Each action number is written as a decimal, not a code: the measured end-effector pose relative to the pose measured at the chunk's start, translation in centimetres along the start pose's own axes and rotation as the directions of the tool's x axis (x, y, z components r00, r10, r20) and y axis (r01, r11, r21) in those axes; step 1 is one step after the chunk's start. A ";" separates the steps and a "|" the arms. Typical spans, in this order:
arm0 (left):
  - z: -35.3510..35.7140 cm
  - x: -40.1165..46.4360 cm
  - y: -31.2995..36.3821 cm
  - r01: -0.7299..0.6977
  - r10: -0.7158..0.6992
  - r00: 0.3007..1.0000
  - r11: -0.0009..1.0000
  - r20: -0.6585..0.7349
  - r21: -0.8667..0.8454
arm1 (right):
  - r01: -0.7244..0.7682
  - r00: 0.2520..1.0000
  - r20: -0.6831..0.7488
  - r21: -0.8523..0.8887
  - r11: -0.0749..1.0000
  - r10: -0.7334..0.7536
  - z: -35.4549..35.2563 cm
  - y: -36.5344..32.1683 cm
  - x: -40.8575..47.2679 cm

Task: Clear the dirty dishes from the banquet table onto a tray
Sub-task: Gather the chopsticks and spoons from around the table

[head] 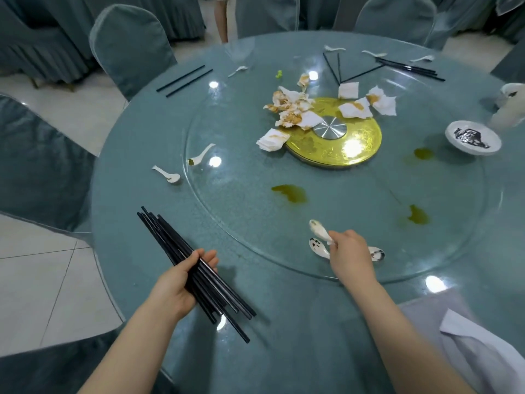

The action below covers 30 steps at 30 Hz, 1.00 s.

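My left hand (181,282), low in the frame at the near edge of the banquet table (136,143), has its fingers and thumb wrapped round a bundle of black chopsticks (181,251) fanned out at both ends; my right hand (348,251) reaches onto the glass turntable (241,217) and pinches the handle of a white soup spoon (319,230), bowl lifted toward the middle; a second spoon (318,247) lies just beside it and a third (377,253) shows behind my knuckles; no tray is in view.

The bundle looks loose to me; tip the hand and a stick or two could slide out onto the floor; the spoons are glazed and wet-looking, so a pinch on the handle alone may let one swivel and drop on the glass; gathering three at once in that hand would raise the odds.

Farther out, two spoons (181,169) lie at the turntable's left rim and a pair of chopsticks (184,81) sits beyond; greenish sauce spills (289,191) could foul a sleeve on a long reach.

A small white dish (473,139) at the right holds dark scraps I cannot identify; soiled paper napkins (292,109) lie heaped over the gold centre disc (355,143); more chopsticks (409,69) and spoons lie at the far side.
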<state>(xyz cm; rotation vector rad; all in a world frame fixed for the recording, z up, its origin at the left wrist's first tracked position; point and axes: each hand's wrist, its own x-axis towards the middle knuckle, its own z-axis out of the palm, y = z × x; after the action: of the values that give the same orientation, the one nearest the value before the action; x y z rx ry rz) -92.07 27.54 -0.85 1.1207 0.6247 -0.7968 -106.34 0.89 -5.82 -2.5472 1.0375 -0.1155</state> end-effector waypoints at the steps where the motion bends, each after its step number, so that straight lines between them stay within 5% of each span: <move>1: -0.1 0.1 0.0 -0.001 0.001 1.000 1.000 -0.004 -0.007 | 0.010 1.000 0.025 -0.045 0.999 -0.009 0.2 0.0 -0.3; 7: -0.1 0.4 -0.3 0.012 -0.013 1.000 0.999 -0.009 -0.031 | 0.015 0.997 0.078 -0.128 0.992 -0.005 1.4 0.9 -2.2; 20: -1.3 0.0 -1.1 -0.002 0.002 1.000 1.000 0.005 0.011 | 0.036 0.999 0.033 0.100 0.994 -0.039 1.0 2.2 -3.0; 30: -2.2 -0.1 -1.1 0.001 -0.003 1.000 0.998 0.030 0.062 | 0.123 0.987 0.122 -0.148 0.981 -0.106 0.5 1.9 -3.3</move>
<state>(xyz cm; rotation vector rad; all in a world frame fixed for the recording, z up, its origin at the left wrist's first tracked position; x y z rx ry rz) -93.08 29.43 -2.09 1.1626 0.5788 -0.8382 -109.85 2.07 -6.77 -2.7182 0.8881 0.0821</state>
